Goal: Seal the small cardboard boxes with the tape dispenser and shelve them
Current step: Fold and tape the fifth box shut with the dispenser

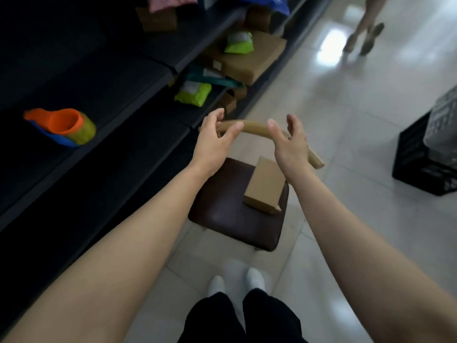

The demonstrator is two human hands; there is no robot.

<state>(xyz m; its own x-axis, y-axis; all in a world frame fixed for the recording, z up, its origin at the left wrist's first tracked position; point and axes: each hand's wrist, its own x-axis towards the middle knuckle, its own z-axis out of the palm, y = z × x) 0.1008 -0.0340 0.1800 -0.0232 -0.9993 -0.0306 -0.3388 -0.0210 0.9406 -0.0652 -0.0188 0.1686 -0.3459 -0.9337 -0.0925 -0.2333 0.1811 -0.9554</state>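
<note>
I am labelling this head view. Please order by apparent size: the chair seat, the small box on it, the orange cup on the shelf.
1. chair seat
2. small box
3. orange cup

Box and cup look close in size and lie at different distances, so their order is unsure.

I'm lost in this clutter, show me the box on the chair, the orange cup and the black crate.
box [265, 185], head view, top face
orange cup [64, 122], head view, rim
crate [410, 154], head view, left wall

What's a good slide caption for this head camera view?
Both open hands, left hand and right hand, near the chair's backrest; cardboard box on seat.
</note>
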